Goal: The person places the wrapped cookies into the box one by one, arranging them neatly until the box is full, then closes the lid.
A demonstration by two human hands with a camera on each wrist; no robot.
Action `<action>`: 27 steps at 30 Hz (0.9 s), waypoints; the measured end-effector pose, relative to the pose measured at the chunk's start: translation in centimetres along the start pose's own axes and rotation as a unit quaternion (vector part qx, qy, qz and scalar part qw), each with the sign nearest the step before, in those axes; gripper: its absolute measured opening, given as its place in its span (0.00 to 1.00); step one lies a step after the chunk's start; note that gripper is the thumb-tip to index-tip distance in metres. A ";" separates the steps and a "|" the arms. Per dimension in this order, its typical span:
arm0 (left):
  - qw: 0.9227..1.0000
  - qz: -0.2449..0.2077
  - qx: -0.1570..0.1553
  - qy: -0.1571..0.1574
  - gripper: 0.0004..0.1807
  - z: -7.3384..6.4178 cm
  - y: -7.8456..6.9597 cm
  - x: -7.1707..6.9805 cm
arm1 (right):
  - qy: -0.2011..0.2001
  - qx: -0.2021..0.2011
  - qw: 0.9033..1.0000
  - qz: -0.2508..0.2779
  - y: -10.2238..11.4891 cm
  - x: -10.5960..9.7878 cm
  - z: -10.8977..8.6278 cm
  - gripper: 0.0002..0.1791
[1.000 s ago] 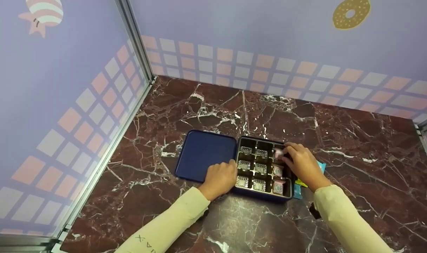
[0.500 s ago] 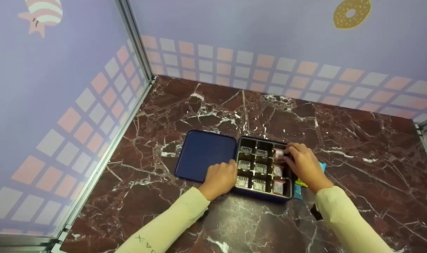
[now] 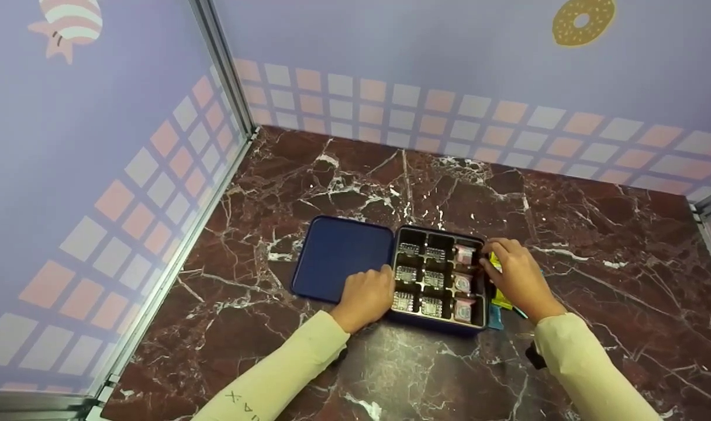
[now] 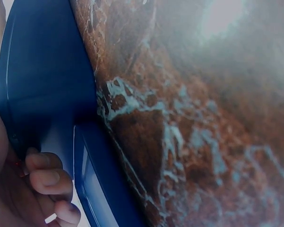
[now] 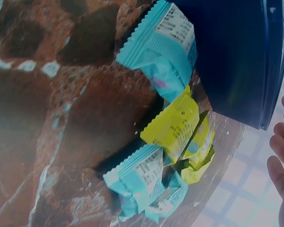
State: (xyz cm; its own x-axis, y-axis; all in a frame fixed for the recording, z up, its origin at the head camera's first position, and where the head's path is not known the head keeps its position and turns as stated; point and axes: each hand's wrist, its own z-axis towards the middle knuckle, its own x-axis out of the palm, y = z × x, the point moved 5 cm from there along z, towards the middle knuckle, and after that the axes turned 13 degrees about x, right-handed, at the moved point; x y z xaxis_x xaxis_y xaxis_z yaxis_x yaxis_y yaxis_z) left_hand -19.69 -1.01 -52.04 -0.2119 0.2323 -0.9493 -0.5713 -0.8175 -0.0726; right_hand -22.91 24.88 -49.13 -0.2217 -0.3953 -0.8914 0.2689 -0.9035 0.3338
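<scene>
A dark blue tin point(image 3: 437, 326) stands uncovered, divided into compartments. Down its right column sit three pink wrapped candies: a far one point(image 3: 464, 254), a middle one point(image 3: 462, 283) and a near one point(image 3: 463, 311). Shiny clear ribbed bottoms show in the other compartments. My left hand point(image 3: 364, 298) grips the tin's left wall, its curled fingers between tin and lid in the left wrist view. Over the tin's right rim is my right hand point(image 3: 516, 272), fingers loosely bent with no held thing visible; the right wrist view shows its fingertips point(image 5: 279, 172) apart from the tin.
The blue lid point(image 3: 341, 251) lies left of the tin. Against the tin's right side, on the marbled table point(image 3: 355, 169), are wrapped packets: yellow ones point(image 5: 177, 123), a blue one point(image 5: 165, 47) and another blue point(image 5: 142, 179). Patterned panels point(image 3: 449, 70) border the table.
My right hand has left the far pink candy in the right column and shifted rightward to the tin's rim, uncovering yellow packets. The left hand stays put.
</scene>
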 end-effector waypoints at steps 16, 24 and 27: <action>1.000 -0.009 -0.006 0.007 0.16 0.0 0.1 0.0 | 0.003 0.010 1.000 -0.006 -1.5 -0.8 -0.9 0.12; 1.000 -0.010 -0.009 0.012 0.16 0.0 0.0 -0.1 | 0.056 0.039 0.998 -0.017 -2.5 -0.3 -1.5 0.15; 1.000 -0.014 -0.012 0.016 0.16 0.1 0.0 -0.1 | 0.074 0.043 0.996 -0.023 -2.7 -0.1 -1.6 0.16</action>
State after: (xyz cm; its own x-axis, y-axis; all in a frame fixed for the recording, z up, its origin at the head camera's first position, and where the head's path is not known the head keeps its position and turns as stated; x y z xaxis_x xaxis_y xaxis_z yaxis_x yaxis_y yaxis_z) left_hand -19.73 -1.01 -51.97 -0.1699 0.2377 -0.9564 -0.5580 -0.8231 -0.1054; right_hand -22.12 27.65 -50.44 -0.0899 -0.3293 -0.9399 0.1782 -0.9338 0.3102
